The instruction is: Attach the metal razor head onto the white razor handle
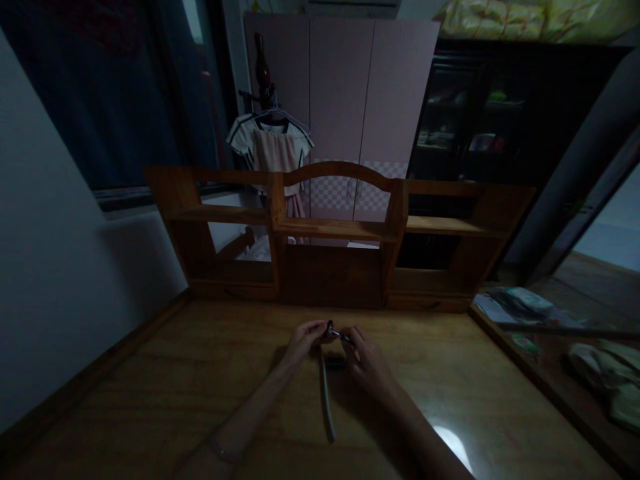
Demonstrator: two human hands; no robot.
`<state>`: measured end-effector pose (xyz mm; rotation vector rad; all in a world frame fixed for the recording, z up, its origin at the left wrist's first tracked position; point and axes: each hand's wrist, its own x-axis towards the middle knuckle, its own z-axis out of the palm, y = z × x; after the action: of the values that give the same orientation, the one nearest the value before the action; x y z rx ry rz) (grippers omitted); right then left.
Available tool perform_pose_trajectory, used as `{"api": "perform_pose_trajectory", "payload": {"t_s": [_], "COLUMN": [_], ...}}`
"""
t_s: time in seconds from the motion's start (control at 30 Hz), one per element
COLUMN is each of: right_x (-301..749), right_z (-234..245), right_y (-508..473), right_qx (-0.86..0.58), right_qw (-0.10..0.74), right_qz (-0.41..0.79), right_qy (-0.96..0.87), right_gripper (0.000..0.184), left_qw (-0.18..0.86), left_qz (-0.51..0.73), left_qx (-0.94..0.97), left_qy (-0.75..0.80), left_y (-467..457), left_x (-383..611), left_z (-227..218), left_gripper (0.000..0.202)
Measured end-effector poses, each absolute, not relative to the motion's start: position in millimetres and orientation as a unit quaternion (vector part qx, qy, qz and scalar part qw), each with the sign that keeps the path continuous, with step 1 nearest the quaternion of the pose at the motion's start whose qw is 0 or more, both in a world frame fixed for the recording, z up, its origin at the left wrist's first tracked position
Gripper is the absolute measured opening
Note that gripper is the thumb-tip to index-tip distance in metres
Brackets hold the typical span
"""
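— Desk [200, 400] space nearest you holds a grey strip [327, 400]. Why does it lie that way?

— It runs from just below your hands straight back toward you, flat on the wood. Its far end seems to go up to what you are holding, so the loose length simply trails down onto the desk. In this dim light I cannot tell whether the two are joined.

— And my hands?

— Your left hand [304, 339] is closed, fingertips pinched on a small dark piece [334, 331]. Your right hand [369, 360] pinches the other side of it. The piece sits between the two sets of fingertips, just above the desk, at the middle. Holding it from both sides likely keeps something that small steady and close under your eyes.

— Anything beyond them?

— A wooden shelf unit [340, 230] stands along the back edge of the desk, its shelves bare as far as I can see. Behind it a dress [274, 152] hangs on a hanger beside a pink wardrobe [345, 100], and a dark cabinet [465, 127] stands to the right.
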<state>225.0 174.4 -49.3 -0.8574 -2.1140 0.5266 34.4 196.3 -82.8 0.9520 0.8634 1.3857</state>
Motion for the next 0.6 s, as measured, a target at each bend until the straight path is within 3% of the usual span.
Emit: {"api": "perform_pose_trajectory", "payload": {"t_s": [0.27,0.6], "right_x": [228.1,230.7], "right_z": [-41.1,-40.2], "right_y": [174.6,173.4], "right_qx": [-0.336,-0.339], "right_qw": [0.444,0.424], "right_qz": [0.323,0.232], "right_qy": [-0.766,-0.807], "right_gripper": [0.019,0.017], "left_qw": [0.604,0.585], "left_qz": [0.611,0.590], "left_qx": [0.371,0.401], "left_qy": [0.353,0.386], "left_y": [193.3,189.2], "left_x": [35.3,40.3], "left_z": [-82.4,-75.6], "left_gripper": [0.034,0.040]}}
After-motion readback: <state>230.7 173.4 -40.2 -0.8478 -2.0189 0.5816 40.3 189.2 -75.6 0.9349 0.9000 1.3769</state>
